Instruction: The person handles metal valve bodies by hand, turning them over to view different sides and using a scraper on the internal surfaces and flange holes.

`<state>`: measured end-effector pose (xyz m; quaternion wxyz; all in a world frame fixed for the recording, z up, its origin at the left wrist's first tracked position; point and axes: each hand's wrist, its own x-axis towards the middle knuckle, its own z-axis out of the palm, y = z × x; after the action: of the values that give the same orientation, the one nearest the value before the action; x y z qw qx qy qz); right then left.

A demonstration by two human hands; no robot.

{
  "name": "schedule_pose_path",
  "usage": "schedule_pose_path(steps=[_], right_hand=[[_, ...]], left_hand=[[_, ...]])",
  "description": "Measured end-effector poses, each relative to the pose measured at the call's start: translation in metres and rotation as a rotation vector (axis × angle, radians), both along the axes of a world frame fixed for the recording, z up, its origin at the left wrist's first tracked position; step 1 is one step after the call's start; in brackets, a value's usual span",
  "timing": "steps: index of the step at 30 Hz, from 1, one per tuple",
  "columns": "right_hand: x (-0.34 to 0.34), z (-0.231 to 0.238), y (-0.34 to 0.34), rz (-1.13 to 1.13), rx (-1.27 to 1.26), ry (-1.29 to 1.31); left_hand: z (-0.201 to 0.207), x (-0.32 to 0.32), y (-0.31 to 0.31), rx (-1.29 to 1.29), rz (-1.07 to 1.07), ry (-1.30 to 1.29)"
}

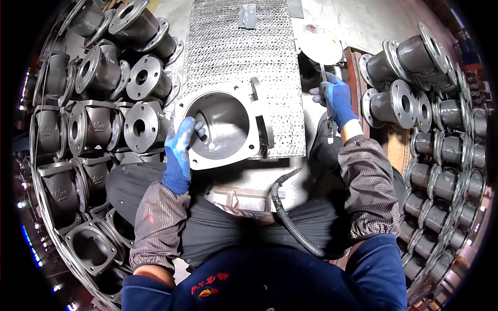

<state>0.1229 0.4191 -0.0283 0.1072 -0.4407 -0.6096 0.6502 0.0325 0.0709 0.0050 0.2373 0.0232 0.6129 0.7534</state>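
Observation:
On the workbench (249, 57), which has a patterned grey top, a large grey cast-iron valve body (248, 147) rests with its squarish bolt-hole flange and wide bore facing up toward me. My left hand (180, 150), in a blue glove, grips the left side of that flange, with fingertips reaching inside the bore. Off the bench's right edge, my gloved right hand (338, 98) is closed round a long, thin, flat metal tool (330, 129). Its upper end reaches the white round disc-like surface (320, 45); whether they touch I cannot tell.
Wire-framed stacks of flanged grey castings (96, 124) stand at my left, with more castings (446, 140) at my right. A ribbed hose (290, 223) with a dark nozzle lies across my lap. Grey tape (247, 16) sits on the bench's far part.

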Motion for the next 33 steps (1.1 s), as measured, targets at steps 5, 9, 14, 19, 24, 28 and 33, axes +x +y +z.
schedule_pose_path(steps=[5,9,14,19,24,28,33], right_hand=[[-0.014,-0.017,0.009,-0.042,-0.071,0.059],[-0.022,-0.024,0.010,-0.106,-0.073,0.035],[-0.027,-0.031,0.010,-0.112,-0.072,0.053],[-0.030,-0.036,0.010,-0.115,-0.064,0.095],[-0.034,-0.034,0.008,-0.157,-0.140,0.198],[-0.028,-0.015,0.012,0.087,0.076,0.177],[-0.005,0.070,-0.036,0.332,0.269,0.495]], left_hand=[[-0.004,0.003,0.000,-0.127,0.035,0.111],[0.004,0.000,-0.003,-0.326,-0.091,0.418],[0.011,0.001,0.000,-0.422,-0.148,0.504],[0.009,0.003,0.001,-0.342,-0.089,0.395],[0.022,0.007,0.014,-0.130,0.064,0.006],[0.014,0.002,0.002,-0.135,-0.034,0.115],[0.007,-0.007,0.000,0.187,-0.053,-0.266]])
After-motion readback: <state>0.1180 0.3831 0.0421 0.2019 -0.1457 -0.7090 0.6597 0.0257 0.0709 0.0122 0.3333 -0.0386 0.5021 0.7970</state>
